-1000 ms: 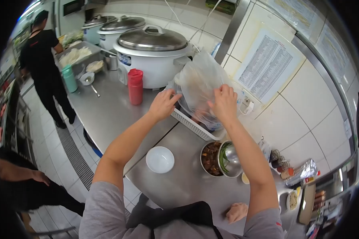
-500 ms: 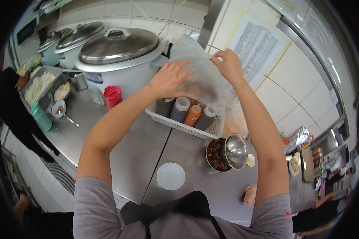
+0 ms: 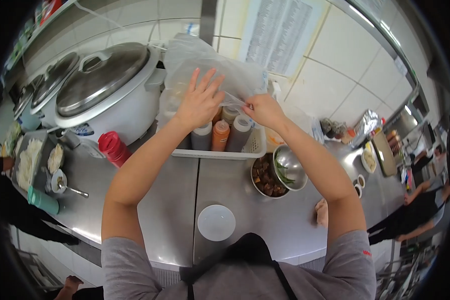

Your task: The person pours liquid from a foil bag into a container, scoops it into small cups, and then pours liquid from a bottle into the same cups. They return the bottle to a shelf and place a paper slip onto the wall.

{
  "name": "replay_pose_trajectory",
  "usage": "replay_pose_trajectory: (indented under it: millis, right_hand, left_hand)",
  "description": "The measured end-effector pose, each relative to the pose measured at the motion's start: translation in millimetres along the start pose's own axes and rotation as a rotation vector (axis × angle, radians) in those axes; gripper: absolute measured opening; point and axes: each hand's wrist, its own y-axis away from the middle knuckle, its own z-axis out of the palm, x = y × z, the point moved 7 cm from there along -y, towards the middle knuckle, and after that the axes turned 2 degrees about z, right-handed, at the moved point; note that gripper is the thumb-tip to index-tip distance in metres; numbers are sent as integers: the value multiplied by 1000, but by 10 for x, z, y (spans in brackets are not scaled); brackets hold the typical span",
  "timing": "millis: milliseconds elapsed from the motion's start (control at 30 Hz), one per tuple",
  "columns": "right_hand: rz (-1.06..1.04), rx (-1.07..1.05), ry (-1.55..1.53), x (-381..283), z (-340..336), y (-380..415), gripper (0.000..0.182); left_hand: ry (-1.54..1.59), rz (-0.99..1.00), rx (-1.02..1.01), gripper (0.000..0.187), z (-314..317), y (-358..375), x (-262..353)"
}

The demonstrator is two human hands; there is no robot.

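Observation:
A clear plastic bag spreads over the back of a white basket of squeeze bottles. With its fingers spread, my left hand rests against the bag's front, above a dark bottle. My right hand pinches the bag's edge over the basket's right part. In the basket's front stand an orange bottle and dark-filled bottles with pale caps. Right of it, a metal bowl of brown chunks sits partly under a tilted bowl with green pieces. A white dish lies near my body.
Large lidded cookers stand at the back left, with a red container before them. A tray of white shreds and a teal cup are at far left. Other people stand at right and left.
My right hand has come down and drawn the bag's edge lower over the bottles. My left hand stays open at the bag. The view has turned to the right.

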Motion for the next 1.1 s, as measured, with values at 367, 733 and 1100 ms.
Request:
replay_pose_trajectory:
  millis: [367, 733, 1100]
  right_hand:
    - [-101, 44, 205, -196, -288, -192, 12]
    - [-175, 126, 124, -183, -306, -50, 16]
    - [-225, -73, 130, -119, 548, 628, 13]
  left_hand:
    - [-48, -60, 105, 37, 4, -5, -3]
    - [-188, -105, 57, 46, -309, 569, -169]
    - [35, -108, -168, 11, 193, 1317, 77]
